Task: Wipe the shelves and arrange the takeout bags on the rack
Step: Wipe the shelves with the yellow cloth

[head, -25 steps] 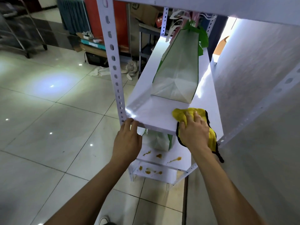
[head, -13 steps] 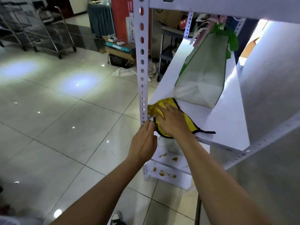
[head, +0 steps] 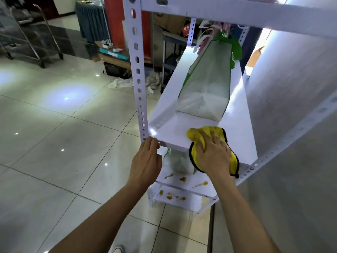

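A white metal rack has a white middle shelf [head: 175,130] in front of me. My right hand [head: 213,154] presses a yellow cloth with black trim [head: 198,136] flat on the shelf's near edge, right of centre. My left hand [head: 147,161] grips the shelf's front left corner beside the perforated upright [head: 137,70]. A white and green takeout bag [head: 206,88] stands upright further back on the same shelf, with more bags behind it. Another bag [head: 176,161] sits on the shelf below, partly hidden. The two lower shelves [head: 184,181] carry orange-brown stains.
A grey wall [head: 295,125] runs close along the rack's right side. The upper shelf beam [head: 237,13] crosses overhead. Tiled floor [head: 63,143] spreads to the left. Boxes, a metal trolley [head: 36,39] and crumpled cloths lie further back.
My right hand has slid the yellow cloth from the shelf's left corner back to the right along the near edge. My left hand keeps its hold at the corner.
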Motion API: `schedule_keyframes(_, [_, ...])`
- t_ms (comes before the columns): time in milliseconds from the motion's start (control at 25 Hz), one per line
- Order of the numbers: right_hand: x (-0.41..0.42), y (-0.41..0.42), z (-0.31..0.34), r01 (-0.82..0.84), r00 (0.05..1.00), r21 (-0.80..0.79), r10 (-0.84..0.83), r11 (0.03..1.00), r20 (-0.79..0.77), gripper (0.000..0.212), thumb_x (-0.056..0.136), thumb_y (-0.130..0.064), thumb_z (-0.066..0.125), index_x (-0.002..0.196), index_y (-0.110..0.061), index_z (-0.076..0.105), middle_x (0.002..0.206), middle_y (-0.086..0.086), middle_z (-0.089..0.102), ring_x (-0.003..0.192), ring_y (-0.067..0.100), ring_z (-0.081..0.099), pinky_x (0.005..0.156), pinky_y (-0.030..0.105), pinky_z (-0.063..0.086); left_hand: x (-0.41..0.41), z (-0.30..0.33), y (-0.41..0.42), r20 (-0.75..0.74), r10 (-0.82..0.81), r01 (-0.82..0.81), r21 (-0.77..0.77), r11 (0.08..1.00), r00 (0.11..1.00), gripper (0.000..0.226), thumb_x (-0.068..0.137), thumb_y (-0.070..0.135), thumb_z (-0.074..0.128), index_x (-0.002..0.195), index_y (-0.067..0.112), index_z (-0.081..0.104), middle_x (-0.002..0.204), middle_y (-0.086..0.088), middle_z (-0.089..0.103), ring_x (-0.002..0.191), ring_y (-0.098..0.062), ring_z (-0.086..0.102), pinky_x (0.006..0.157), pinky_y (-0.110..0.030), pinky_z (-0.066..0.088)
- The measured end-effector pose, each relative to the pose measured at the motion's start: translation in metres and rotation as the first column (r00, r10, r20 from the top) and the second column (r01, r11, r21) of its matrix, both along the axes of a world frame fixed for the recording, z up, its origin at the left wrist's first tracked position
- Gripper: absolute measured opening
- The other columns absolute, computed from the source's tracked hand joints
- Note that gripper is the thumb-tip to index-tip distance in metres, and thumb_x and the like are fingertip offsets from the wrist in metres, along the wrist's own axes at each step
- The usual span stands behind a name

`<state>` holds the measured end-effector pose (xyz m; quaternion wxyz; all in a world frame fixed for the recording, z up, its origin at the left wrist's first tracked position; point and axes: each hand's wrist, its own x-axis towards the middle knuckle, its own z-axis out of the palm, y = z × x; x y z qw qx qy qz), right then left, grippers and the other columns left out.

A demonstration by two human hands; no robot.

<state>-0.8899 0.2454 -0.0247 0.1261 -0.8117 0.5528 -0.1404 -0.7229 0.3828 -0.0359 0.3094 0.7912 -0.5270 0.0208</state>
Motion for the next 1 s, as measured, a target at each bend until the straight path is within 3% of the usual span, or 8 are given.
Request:
schedule_keyframes(160, [-0.020,-0.044,0.021,0.161,0.986,0.118,-0.154,0.980,-0.064,0.057,0.102,-0.048,0.034,0.156,-0.032,0.033,0.166,0.008,0.022,0.151,0.033,0.020,0.123,0.050,0.011,-0.001,0.001,0.000,-0.007,-0.003,0.003,0.018,1.000,1.000,0.022,0.085,0.000,0.055,0.104,0.011,0.051,0.105,-0.004,0.056,0.091,-0.026,0.058,0.059,-0.037,0.053])
schedule_keyframes(280, [-0.023,-0.047,0.019,0.150,0.986,0.124,-0.140,0.981,-0.088,0.060,0.101,-0.052,0.034,0.158,-0.032,0.029,0.168,0.008,0.016,0.152,0.033,0.015,0.124,0.052,0.007,-0.002,0.001,0.001,-0.005,-0.005,0.005,0.021,1.000,1.000,0.023,0.086,0.000,0.055,0.106,0.009,0.052,0.106,-0.005,0.056,0.093,-0.027,0.058,0.060,-0.036,0.054])
schedule_keyframes(520, [-0.031,0.008,-0.010,0.094,0.995,-0.202,-0.083,0.975,0.062,0.047,0.094,-0.038,0.047,0.135,-0.019,0.061,0.146,0.014,0.052,0.127,0.043,0.048,0.106,0.053,0.034,-0.001,-0.008,0.003,0.002,-0.032,0.032,0.027,0.999,0.999,0.024,0.084,-0.001,0.055,0.106,0.008,0.052,0.120,-0.006,0.052,0.101,-0.027,0.055,0.058,-0.042,0.054])
schedule_keyframes(640, [-0.034,0.018,-0.018,0.112,0.992,-0.263,-0.091,0.958,0.090,0.040,0.094,-0.033,0.053,0.129,-0.017,0.065,0.140,0.014,0.057,0.121,0.044,0.052,0.101,0.052,0.034,0.003,-0.009,0.008,-0.006,-0.094,0.094,0.027,0.995,0.996,0.026,0.083,-0.002,0.055,0.107,0.006,0.053,0.135,-0.009,0.048,0.108,-0.030,0.055,0.061,-0.044,0.054])
schedule_keyframes(800, [-0.038,0.036,-0.027,0.138,0.975,-0.384,-0.058,0.913,0.213,0.035,0.093,-0.029,0.055,0.121,-0.015,0.070,0.133,0.013,0.062,0.114,0.043,0.057,0.097,0.051,0.036,0.009,-0.020,0.019,0.003,-0.183,0.183,0.050,0.982,0.983,0.035,0.082,-0.003,0.056,0.116,0.003,0.056,0.152,-0.017,0.039,0.120,-0.039,0.054,0.081,-0.048,0.051])
schedule_keyframes(1000, [-0.042,0.077,-0.058,0.184,0.932,-0.436,-0.015,0.881,0.363,0.037,0.093,-0.017,0.057,0.128,-0.014,0.066,0.132,0.010,0.062,0.117,0.032,0.056,0.103,0.041,0.037,0.005,-0.060,0.044,-0.128,-0.192,0.207,0.119,0.971,0.973,0.042,0.086,0.001,0.058,0.127,0.007,0.054,0.154,-0.019,0.037,0.131,-0.040,0.048,0.093,-0.050,0.050])
